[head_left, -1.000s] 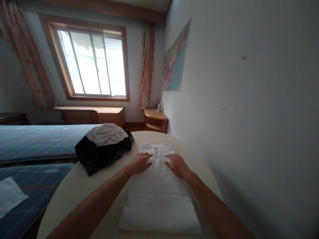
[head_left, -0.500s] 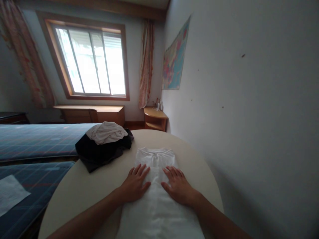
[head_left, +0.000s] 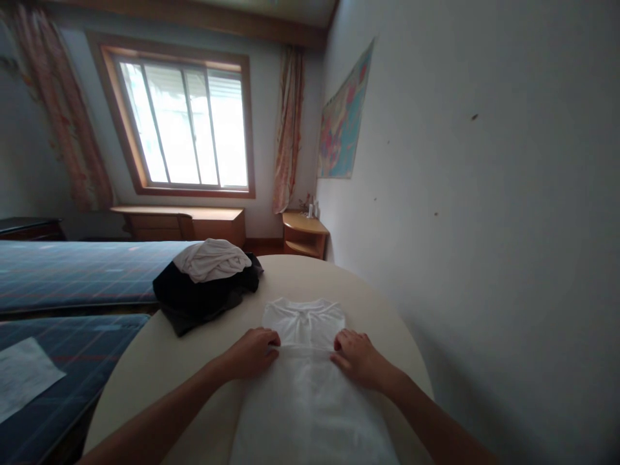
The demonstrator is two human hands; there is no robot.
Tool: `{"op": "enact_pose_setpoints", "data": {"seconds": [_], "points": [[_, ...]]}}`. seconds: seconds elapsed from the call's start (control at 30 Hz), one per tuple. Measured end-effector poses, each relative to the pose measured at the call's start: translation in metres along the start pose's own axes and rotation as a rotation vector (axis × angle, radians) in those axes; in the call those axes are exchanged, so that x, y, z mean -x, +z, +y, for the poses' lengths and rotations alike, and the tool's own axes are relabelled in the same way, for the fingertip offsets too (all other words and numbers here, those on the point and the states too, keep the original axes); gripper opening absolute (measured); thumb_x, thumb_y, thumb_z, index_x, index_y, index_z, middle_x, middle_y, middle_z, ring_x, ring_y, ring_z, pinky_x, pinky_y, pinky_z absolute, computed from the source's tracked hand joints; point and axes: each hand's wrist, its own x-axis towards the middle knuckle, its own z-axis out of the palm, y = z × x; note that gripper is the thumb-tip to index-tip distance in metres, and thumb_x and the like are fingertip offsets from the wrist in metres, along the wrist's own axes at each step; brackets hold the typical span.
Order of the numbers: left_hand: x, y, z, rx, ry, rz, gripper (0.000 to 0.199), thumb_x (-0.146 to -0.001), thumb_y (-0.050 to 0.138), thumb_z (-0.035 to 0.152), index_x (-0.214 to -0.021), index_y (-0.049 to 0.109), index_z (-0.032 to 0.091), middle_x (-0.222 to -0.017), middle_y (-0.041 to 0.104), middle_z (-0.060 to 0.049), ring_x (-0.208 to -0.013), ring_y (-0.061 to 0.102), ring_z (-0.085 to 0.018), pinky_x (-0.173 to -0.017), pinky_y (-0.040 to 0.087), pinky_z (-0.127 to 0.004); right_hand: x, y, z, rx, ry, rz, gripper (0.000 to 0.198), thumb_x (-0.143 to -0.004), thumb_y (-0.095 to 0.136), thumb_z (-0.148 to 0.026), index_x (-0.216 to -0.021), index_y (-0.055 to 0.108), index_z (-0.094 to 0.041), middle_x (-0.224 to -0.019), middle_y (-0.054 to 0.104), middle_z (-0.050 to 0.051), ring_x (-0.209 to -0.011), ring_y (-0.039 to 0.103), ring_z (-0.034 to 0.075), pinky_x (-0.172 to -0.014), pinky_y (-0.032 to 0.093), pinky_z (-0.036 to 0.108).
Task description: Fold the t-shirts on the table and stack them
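A white shirt (head_left: 310,400) lies lengthwise on the round cream table (head_left: 334,274), its collar end pointing away from me. A folded layer of the cloth ends in a straight edge a little below the collar. My left hand (head_left: 254,352) pinches the left corner of that edge, fingers curled over it. At the right corner, my right hand (head_left: 361,357) grips the same edge between thumb and fingers. The edge between the two hands looks stretched and slightly raised. The shirt's near end runs out of view at the bottom.
A heap of dark clothes (head_left: 201,300) with a pale garment (head_left: 213,259) on top sits at the table's back left. Plaid mattresses (head_left: 97,271) lie to the left, one bearing a white sheet (head_left: 29,374). A white wall (head_left: 484,271) rises close on the right.
Both hands, which lay flat with fingers spread on the shirt, have moved apart to its sides and closed on the folded edge. The view has shifted slightly.
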Motion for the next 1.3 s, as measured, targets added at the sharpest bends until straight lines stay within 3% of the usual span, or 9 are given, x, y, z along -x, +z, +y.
{"op": "enact_pose_setpoints", "data": {"seconds": [0.2, 0.4, 0.5, 0.6, 0.83, 1.03, 1.17, 1.3], "points": [[-0.001, -0.03, 0.002, 0.161, 0.02, -0.017, 0.024, -0.087, 0.05, 0.034, -0.1, 0.066, 0.021, -0.1, 0.071, -0.003, -0.091, 0.063, -0.02, -0.081, 0.045, -0.028, -0.008, -0.025, 0.021, -0.19, -0.11, -0.09, 0.017, -0.091, 0.054, -0.033, -0.097, 0.06, -0.019, -0.092, 0.069, 0.006, -0.081, 0.06, 0.018, -0.071, 0.04, 0.028], [-0.041, -0.076, -0.004, 0.157, 0.049, 0.085, 0.031, -0.088, 0.05, 0.039, -0.101, 0.066, 0.016, -0.085, 0.068, -0.003, -0.077, 0.06, -0.018, -0.069, 0.043, -0.025, -0.05, -0.068, 0.042, -0.299, -0.141, 0.079, 0.023, -0.091, 0.055, -0.039, -0.097, 0.062, -0.018, -0.09, 0.068, 0.005, -0.077, 0.059, 0.017, -0.069, 0.041, 0.027], [-0.069, -0.083, -0.015, 0.074, 0.023, 0.166, 0.028, -0.088, 0.051, 0.037, -0.101, 0.067, 0.018, -0.082, 0.067, -0.003, -0.076, 0.06, -0.018, -0.069, 0.043, -0.026, -0.078, -0.074, 0.051, -0.275, -0.113, 0.18, 0.022, -0.09, 0.058, -0.038, -0.096, 0.065, -0.018, -0.092, 0.07, 0.006, -0.081, 0.062, 0.018, -0.073, 0.042, 0.027], [-0.093, -0.069, -0.029, -0.011, -0.057, 0.206, 0.026, -0.089, 0.052, 0.033, -0.105, 0.067, 0.02, -0.089, 0.07, -0.004, -0.084, 0.063, -0.02, -0.076, 0.043, -0.027, -0.104, -0.061, 0.058, -0.236, -0.062, 0.212, 0.02, -0.091, 0.058, -0.034, -0.1, 0.066, -0.019, -0.098, 0.072, 0.007, -0.088, 0.064, 0.018, -0.078, 0.043, 0.028], [-0.116, 0.0, -0.055, -0.013, -0.218, 0.186, 0.027, -0.086, 0.055, 0.023, -0.109, 0.067, 0.016, -0.103, 0.072, -0.011, -0.097, 0.065, -0.025, -0.084, 0.046, -0.032, -0.134, 0.001, 0.069, -0.16, 0.048, 0.088, 0.026, -0.092, 0.052, -0.021, -0.114, 0.066, -0.017, -0.112, 0.071, 0.011, -0.1, 0.066, 0.021, -0.087, 0.045, 0.03], [-0.126, 0.008, -0.071, 0.03, -0.289, 0.209, 0.024, -0.09, 0.053, 0.028, -0.106, 0.068, 0.018, -0.105, 0.072, -0.008, -0.097, 0.065, -0.021, -0.084, 0.047, -0.028, -0.139, 0.013, 0.079, -0.185, 0.045, 0.075, 0.027, -0.095, 0.047, -0.023, -0.115, 0.064, -0.019, -0.112, 0.072, 0.007, -0.101, 0.065, 0.017, -0.087, 0.045, 0.026], [-0.124, 0.004, -0.06, 0.004, -0.293, 0.242, 0.025, -0.087, 0.055, 0.023, -0.109, 0.067, 0.018, -0.11, 0.07, -0.008, -0.102, 0.064, -0.022, -0.09, 0.046, -0.031, -0.14, 0.009, 0.073, -0.151, 0.074, 0.095, 0.026, -0.093, 0.05, -0.023, -0.114, 0.065, -0.02, -0.111, 0.071, 0.008, -0.1, 0.064, 0.019, -0.089, 0.045, 0.029], [-0.113, 0.02, -0.027, -0.082, -0.225, 0.34, 0.04, -0.088, 0.052, 0.021, -0.128, 0.058, 0.02, -0.141, 0.052, -0.011, -0.131, 0.046, -0.026, -0.11, 0.031, -0.039, -0.137, 0.014, 0.042, -0.072, 0.11, 0.188, 0.031, -0.093, 0.045, -0.024, -0.117, 0.065, -0.019, -0.128, 0.061, 0.013, -0.121, 0.052, 0.026, -0.104, 0.034, 0.041]]}}
